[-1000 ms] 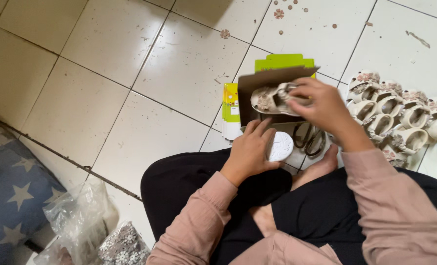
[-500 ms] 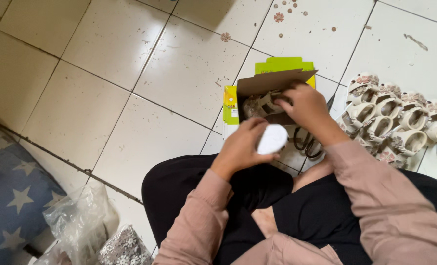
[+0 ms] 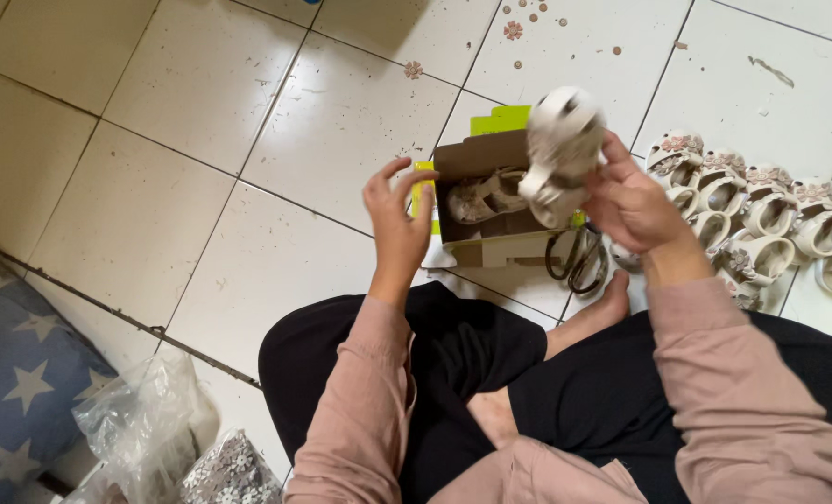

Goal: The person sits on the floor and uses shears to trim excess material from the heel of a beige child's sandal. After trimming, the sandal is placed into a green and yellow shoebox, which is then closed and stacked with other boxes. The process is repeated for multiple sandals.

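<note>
While the right hand (image 3: 633, 201) pinches a small cream sandal (image 3: 562, 140) between thumb and fingers, we hold it raised just above the open cardboard shoe box (image 3: 491, 201) on the tiled floor (image 3: 248, 187). The sandal is blurred and tilted, so we cannot tell which way its sole faces. Our left hand (image 3: 393, 219) is spread and empty, fingers apart, just beside the left wall of the box and near its yellow-green edge; whether it touches the box we cannot tell. Inside the box lies a second cream sandal (image 3: 479, 194), on its side against the bottom.

We judge the step in hand to be the pairing stage: one sandal is boxed, the other is held over the opening. The next move would call for turning the held sandal to lie alongside its mate and lowering it clear of the raised flap, with the left hand steadying the box.

Outward from the grip, a pair of scissors (image 3: 577, 259) rests on the floor just in front of the box, near our bare foot (image 3: 603, 303). To the right, a row of like sandals (image 3: 761, 210) with flower trims stands close together. At lower left lie clear plastic bags (image 3: 150, 425) and a blue star-patterned cushion (image 3: 19, 392).
</note>
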`<control>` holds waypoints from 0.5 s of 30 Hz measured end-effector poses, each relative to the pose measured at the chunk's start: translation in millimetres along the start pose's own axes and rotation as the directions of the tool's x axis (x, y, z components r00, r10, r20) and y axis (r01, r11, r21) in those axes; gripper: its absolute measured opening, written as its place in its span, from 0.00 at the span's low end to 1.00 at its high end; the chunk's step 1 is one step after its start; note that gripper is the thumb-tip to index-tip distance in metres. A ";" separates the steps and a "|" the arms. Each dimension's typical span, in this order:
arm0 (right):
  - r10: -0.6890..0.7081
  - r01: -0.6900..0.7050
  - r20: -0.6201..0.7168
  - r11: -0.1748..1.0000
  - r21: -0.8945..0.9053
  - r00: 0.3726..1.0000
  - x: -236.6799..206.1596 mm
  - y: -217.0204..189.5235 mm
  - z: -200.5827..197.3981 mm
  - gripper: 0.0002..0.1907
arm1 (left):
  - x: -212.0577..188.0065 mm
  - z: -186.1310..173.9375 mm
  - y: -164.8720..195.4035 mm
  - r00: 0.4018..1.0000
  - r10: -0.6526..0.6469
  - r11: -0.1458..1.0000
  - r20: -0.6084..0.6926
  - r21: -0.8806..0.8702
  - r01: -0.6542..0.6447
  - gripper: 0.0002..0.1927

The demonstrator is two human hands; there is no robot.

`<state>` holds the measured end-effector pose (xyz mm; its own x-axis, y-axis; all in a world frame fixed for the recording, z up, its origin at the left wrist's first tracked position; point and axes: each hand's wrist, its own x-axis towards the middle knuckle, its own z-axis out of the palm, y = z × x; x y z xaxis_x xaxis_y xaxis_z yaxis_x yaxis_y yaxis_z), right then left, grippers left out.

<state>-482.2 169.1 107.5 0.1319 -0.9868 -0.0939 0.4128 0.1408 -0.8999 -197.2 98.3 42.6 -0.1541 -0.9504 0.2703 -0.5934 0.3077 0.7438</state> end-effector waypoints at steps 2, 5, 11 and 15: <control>-0.010 0.017 0.017 0.879 -0.476 1.000 6.0 -4.9 -7.4 0.30 | 2.1 5.4 -2.2 0.983 0.068 0.992 0.173 0.093 -0.085 0.27; 0.080 -0.098 -0.058 0.736 -0.669 0.995 18.9 11.0 -2.6 0.31 | 4.7 12.7 6.9 0.915 -0.029 0.966 0.403 0.247 -0.078 0.49; 0.075 0.029 0.052 0.282 -0.959 0.996 22.9 29.6 10.0 0.26 | 10.2 4.8 22.3 0.828 -0.141 0.932 0.543 0.355 -0.074 0.66; 0.168 0.077 0.109 0.190 -0.979 0.980 27.9 30.6 13.6 0.27 | 10.5 9.9 15.3 0.807 -0.143 0.931 0.573 0.354 -0.086 0.68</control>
<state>-453.6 146.9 83.2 0.2971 -0.9343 -0.1967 -0.7934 -0.1270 -0.5953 -215.7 92.6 50.8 -0.4923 -0.8372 -0.2381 -0.8187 0.3525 0.4533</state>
